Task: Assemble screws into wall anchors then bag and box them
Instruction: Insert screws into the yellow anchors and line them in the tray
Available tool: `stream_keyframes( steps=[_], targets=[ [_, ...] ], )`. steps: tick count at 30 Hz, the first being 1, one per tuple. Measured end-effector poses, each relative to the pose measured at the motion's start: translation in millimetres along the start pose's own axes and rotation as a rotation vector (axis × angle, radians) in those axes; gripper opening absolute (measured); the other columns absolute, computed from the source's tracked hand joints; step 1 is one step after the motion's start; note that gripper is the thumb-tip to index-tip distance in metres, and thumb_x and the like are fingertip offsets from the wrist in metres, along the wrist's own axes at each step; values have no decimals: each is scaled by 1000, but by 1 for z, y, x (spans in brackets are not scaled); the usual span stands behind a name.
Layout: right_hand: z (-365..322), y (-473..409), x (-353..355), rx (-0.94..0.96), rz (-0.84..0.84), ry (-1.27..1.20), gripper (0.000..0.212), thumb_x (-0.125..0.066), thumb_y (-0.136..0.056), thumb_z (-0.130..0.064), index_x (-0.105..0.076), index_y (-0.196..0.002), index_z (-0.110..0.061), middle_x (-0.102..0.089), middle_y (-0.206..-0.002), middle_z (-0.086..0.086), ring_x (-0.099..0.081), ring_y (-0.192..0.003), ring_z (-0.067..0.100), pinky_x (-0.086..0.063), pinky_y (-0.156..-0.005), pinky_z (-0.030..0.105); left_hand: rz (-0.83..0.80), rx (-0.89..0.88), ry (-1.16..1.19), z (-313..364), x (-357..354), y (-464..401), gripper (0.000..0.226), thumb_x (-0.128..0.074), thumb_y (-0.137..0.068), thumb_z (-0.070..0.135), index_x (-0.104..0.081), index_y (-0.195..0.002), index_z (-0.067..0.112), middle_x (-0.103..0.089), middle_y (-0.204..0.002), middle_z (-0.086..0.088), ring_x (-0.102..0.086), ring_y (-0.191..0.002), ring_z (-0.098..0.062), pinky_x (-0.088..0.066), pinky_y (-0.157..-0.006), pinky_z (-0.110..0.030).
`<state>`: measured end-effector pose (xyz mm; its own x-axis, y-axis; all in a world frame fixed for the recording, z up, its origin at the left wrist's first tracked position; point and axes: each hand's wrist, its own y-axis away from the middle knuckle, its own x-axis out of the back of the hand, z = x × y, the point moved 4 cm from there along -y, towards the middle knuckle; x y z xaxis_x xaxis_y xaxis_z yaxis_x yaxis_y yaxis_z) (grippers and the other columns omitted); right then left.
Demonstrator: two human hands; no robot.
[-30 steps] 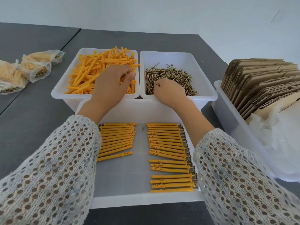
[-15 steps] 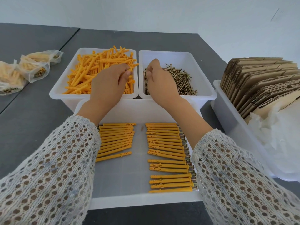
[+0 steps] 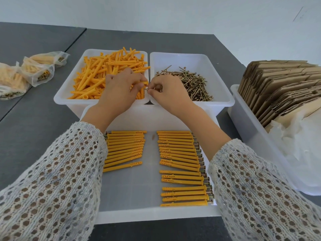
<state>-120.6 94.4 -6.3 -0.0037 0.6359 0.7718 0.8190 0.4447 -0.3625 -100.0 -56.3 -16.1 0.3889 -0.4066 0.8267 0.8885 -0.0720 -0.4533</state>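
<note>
My left hand (image 3: 119,89) pinches an orange wall anchor (image 3: 145,83) over the right end of the bin of loose anchors (image 3: 104,73). My right hand (image 3: 166,91) holds a brass screw (image 3: 149,89), its tip pointing at the anchor's end; the two hands almost touch above the seam between the bins. The screw bin (image 3: 191,80) lies at the back right. In front, a white tray (image 3: 139,213) holds two rows of assembled anchors (image 3: 180,164), partly hidden by my sleeves.
Filled clear bags (image 3: 40,70) lie on the grey table at the far left. A white bin (image 3: 246,122) on the right holds flat cardboard boxes (image 3: 281,87) and crumpled plastic bags (image 3: 302,141).
My right hand came out of the screw pile with a screw and moved left. My left hand lifted an anchor, and both hands met between the bins.
</note>
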Motion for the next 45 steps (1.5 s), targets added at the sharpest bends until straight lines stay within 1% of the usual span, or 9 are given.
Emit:
stream_keyframes(
  steps=[4,16,20,24,32,35,39,42,45],
  targets=[
    [-4,1,-6,9,22,57,13,-62,-90,-20,-74,-87,-15,-58,-70,-6,-53,-68,13,-46,-60,29,-16,-49,18,4,1,1,25,-51,-102,22,-68,-121,26,-55,-101,-3,-54,-94,-24,-30,-91,-43],
    [4,1,5,-118,124,67,14,-59,-86,-22,-70,-81,-16,-62,-73,-6,-58,-71,14,-45,-59,26,9,-64,-9,4,2,3,23,-54,-100,27,-68,-117,33,-57,-100,2,-53,-100,-21,-28,-88,-44],
    [0,3,0,-100,125,77,15,-60,-84,-24,-68,-75,-15,-63,-70,-3,-57,-67,16,-40,-54,26,-54,-134,108,7,1,2,25,-58,-99,20,-71,-120,22,-59,-97,-3,-56,-91,-21,-45,-77,-46],
    [-1,3,1,-98,157,49,18,-59,-83,-23,-63,-69,-12,-61,-68,0,-56,-65,17,-38,-52,26,-45,-156,129,9,2,2,26,-58,-98,17,-71,-121,19,-59,-96,-5,-54,-88,-20,-48,-74,-47],
    [-10,4,6,-37,338,-147,12,-51,-93,-13,-56,-85,-6,-58,-80,8,-52,-74,20,-41,-64,29,-105,-196,198,19,2,5,23,-59,-97,13,-74,-112,20,-62,-94,-9,-57,-89,-26,-47,-78,-53],
    [-19,5,7,-11,422,-318,10,-48,-95,-6,-56,-90,-2,-57,-81,11,-51,-74,20,-40,-66,26,-120,-188,311,29,-2,7,22,-59,-97,7,-75,-110,15,-66,-106,-15,-61,-100,-29,-47,-87,-54],
    [-19,7,12,-74,559,-585,4,-47,-98,-9,-50,-98,-6,-51,-82,8,-48,-69,16,-43,-63,27,-34,-55,524,29,5,2,20,-56,-100,7,-71,-112,8,-70,-98,-15,-65,-93,-30,-51,-90,-51],
    [-14,5,0,-169,444,-539,14,-55,-96,-14,-50,-106,-5,-54,-94,18,-53,-81,26,-46,-70,34,60,57,799,18,13,-3,19,-52,-102,9,-68,-114,10,-66,-102,-17,-57,-86,-31,-49,-82,-43],
    [-19,4,-11,-130,311,-468,10,-56,-96,-12,-58,-97,-3,-55,-79,8,-49,-72,17,-40,-67,29,1,164,1103,12,10,-2,20,-47,-104,14,-65,-115,13,-63,-116,-4,-59,-106,-21,-47,-95,-38]
  ],
)
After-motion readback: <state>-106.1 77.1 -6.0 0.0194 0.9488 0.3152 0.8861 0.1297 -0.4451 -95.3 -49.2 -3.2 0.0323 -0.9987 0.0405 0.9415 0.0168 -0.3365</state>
